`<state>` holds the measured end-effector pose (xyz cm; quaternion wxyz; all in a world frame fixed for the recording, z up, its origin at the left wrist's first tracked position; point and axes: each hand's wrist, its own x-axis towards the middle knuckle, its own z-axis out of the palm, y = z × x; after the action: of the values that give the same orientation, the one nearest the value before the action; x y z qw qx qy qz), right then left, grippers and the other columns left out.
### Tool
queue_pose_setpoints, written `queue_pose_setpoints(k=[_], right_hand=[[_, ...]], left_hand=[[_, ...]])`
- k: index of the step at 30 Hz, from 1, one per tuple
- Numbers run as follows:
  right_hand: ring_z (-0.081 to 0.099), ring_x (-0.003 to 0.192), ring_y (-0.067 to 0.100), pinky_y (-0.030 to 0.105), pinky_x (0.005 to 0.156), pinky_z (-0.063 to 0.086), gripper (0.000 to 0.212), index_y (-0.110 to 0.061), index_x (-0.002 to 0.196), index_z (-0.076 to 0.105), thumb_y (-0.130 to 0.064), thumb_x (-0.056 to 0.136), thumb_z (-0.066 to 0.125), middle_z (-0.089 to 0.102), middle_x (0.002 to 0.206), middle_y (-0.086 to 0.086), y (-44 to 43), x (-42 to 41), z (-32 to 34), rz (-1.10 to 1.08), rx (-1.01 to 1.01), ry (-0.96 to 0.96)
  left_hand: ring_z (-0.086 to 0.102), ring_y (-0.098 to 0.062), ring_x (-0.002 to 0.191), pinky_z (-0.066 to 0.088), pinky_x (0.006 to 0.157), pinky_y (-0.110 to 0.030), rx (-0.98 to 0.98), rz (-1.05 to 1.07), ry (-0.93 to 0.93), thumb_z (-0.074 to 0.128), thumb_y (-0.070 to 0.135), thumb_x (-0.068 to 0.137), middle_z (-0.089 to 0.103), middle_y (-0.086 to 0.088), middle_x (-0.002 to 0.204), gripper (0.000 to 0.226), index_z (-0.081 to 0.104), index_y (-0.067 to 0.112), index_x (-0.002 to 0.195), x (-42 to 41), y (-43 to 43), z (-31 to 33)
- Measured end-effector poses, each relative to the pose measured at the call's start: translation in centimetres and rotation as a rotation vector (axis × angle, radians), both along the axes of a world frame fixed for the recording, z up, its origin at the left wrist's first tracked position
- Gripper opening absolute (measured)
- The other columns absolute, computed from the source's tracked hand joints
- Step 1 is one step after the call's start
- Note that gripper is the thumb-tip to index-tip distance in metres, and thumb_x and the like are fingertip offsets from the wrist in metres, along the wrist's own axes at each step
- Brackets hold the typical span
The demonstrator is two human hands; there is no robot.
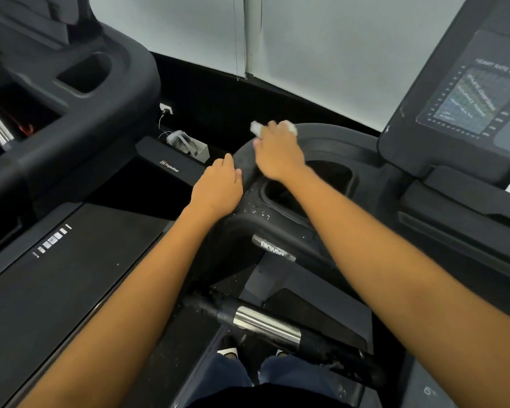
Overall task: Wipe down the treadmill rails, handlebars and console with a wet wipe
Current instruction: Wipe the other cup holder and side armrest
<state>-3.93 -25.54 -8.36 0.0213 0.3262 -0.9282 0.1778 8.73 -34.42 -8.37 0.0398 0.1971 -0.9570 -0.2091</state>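
Note:
My right hand (277, 153) presses a white wet wipe (256, 127) onto the curved black top edge of the treadmill console tray (330, 134), at its left corner. The wipe pokes out past my fingers on both sides. My left hand (218, 188) rests on the outer left side of the same console, fingers curled over its edge. The console screen (471, 98) stands at the upper right. A handlebar with a chrome grip sensor (265, 322) runs below my arms. A cup-holder recess (306, 184) lies under my right wrist.
A second treadmill (71, 92) stands to the left, its belt deck (71, 275) beside me. A wall socket with a plugged cable (166, 108) and a white adapter box (189, 144) sit on the floor ahead. White blinds (306, 39) hang behind. My feet (227, 351) show below.

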Motion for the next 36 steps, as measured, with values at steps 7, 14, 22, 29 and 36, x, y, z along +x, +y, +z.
queue_pose_setpoints(k=[7,14,22,29,36], right_hand=[[0.029,0.140,0.028,0.040,0.111,0.031,0.042,-0.008,0.142,0.038,-0.024,0.103,0.034,0.034,0.151,0.014,3.5,2.2,-0.4,0.373,0.022,0.043],[0.028,0.136,0.033,0.047,0.101,0.041,0.045,-0.008,0.136,0.041,-0.035,0.101,0.031,0.033,0.147,0.014,0.7,1.5,-0.7,0.086,0.047,-0.032],[0.050,0.111,0.031,0.043,0.088,0.049,0.038,-0.010,0.129,0.044,-0.033,0.099,0.038,0.045,0.127,0.015,3.0,2.1,-0.6,0.204,0.042,0.058],[0.023,0.142,0.034,0.041,0.114,0.025,0.056,0.006,0.145,0.026,-0.027,0.101,0.036,0.024,0.152,0.024,3.2,4.4,-1.1,-0.213,0.084,-0.003],[0.062,0.093,0.038,0.037,0.067,0.043,0.023,-0.005,0.107,0.064,-0.013,0.093,0.047,0.063,0.103,0.018,4.7,6.4,1.0,-0.009,0.114,0.104]], left_hand=[[0.053,-0.035,0.109,0.039,0.084,-0.038,0.020,-0.015,0.014,0.034,0.021,0.103,0.052,-0.019,0.122,0.032,0.045,0.001,0.125,0.9,-0.1,0.3],[0.051,-0.036,0.113,0.040,0.090,-0.043,0.053,0.042,-0.001,0.031,0.019,0.103,0.052,-0.017,0.123,0.032,0.046,0.001,0.125,2.9,-0.4,1.0],[0.049,-0.025,0.086,0.034,0.072,-0.034,0.012,0.064,-0.020,0.031,0.017,0.101,0.051,-0.012,0.102,0.017,0.045,0.006,0.098,3.3,0.1,0.9],[0.052,-0.035,0.106,0.041,0.086,-0.040,-0.025,0.073,-0.033,0.032,0.019,0.102,0.052,-0.021,0.120,0.030,0.046,0.000,0.120,2.9,0.6,0.4],[0.051,-0.038,0.104,0.040,0.084,-0.041,-0.019,0.094,-0.039,0.033,0.021,0.101,0.052,-0.023,0.118,0.029,0.046,-0.002,0.116,2.8,0.7,0.1]])
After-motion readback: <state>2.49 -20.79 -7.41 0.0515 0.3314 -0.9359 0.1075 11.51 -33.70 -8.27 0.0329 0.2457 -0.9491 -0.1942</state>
